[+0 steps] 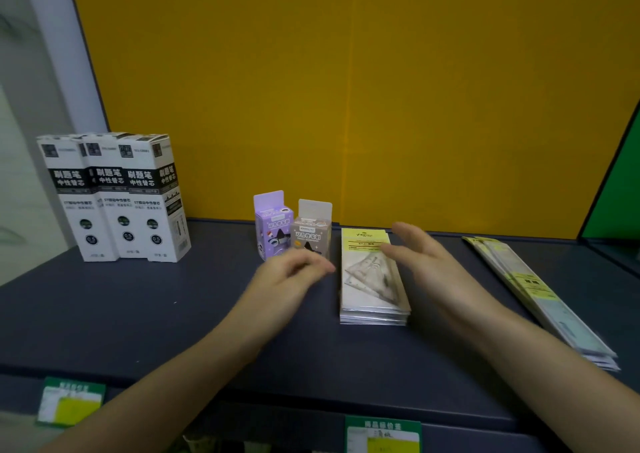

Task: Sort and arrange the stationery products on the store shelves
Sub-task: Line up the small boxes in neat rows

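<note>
A stack of clear packs with triangle rulers (372,279) lies flat on the dark shelf (138,300), yellow headers toward the back wall. My right hand (426,262) hovers just right of the stack, fingers spread, holding nothing. My left hand (287,279) is just left of the stack, fingers loosely curled and blurred, in front of two small boxes: a purple pencil sharpener box (273,226) and a grey-brown sharpener box (311,234). Neither hand grips anything that I can see.
Three tall white-and-black refill boxes (114,200) stand at the back left. A fanned stack of long ruler packs (540,297) lies at the right. Green price tags (382,435) hang on the shelf's front edge. A yellow back panel (346,89) closes the shelf.
</note>
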Available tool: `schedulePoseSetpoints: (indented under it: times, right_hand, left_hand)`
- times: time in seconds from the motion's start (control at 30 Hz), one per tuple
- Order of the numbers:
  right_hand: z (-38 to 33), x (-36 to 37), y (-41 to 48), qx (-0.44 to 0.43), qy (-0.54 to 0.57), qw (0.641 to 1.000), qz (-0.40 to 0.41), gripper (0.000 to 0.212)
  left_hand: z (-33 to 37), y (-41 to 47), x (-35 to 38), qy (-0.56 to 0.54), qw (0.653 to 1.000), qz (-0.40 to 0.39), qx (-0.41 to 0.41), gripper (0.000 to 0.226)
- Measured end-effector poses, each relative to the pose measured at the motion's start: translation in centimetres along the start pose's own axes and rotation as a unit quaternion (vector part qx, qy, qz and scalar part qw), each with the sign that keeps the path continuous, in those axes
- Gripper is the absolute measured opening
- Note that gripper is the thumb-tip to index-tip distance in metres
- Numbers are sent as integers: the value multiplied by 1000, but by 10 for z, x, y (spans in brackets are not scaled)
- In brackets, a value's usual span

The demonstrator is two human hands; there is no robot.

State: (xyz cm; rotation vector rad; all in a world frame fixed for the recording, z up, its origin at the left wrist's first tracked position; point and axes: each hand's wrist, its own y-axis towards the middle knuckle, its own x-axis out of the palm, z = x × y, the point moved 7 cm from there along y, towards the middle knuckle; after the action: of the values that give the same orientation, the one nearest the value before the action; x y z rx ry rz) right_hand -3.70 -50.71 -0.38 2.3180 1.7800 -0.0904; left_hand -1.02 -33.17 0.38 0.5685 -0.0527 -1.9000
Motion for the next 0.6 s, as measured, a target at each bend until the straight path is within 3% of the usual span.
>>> schedulePoseSetpoints:
  times: [0.1, 0.17, 0.27, 0.37, 0.47, 0.53, 0.6]
  right_hand:
    - [-25, 7, 18, -55, -91, 994, -8, 50]
    - [-36, 21, 32, -70, -159, 985, -20, 57]
    - [-44, 45, 51, -87, -247, 965, -28, 76]
    - [-38, 62, 65, -77, -301, 950, -34, 79]
    - [-31, 69, 70, -79, -350, 933, -21, 59]
    - [-32, 69, 68, -87, -359, 929, -14, 52]
    - [-41, 64, 60, -110, -341, 933, 2, 48]
  left_hand:
    - [0, 18, -46, 122, 981, 127, 83, 7]
    - [-9, 40, -65, 189, 962, 176, 83, 24]
    - [-32, 73, -74, 206, 962, 179, 13, 67]
    - [-68, 95, -68, 105, 982, 134, -78, 94]
    - [-88, 101, -66, 68, 985, 116, -109, 67]
    - [-87, 99, -67, 58, 987, 114, -94, 46]
    - [-75, 99, -72, 53, 990, 118, -53, 41]
